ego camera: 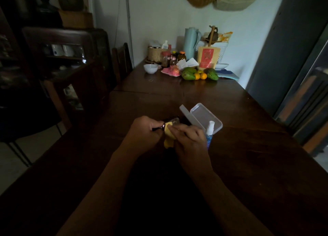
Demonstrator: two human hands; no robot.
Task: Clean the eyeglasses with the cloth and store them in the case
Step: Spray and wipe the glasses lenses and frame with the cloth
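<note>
My left hand (144, 127) grips the eyeglasses (170, 121), right hand (190, 137) pinches the yellow cloth (168, 129) on a lens; the open case (205, 117) lies just right-forward.

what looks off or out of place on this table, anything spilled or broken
Nothing stands out. The left hand holds the eyeglasses while the right hand rubs them with the yellow cloth. The clear case lies open beside them and the spray bottle stands upright. No spill shows on the dim table.
</note>
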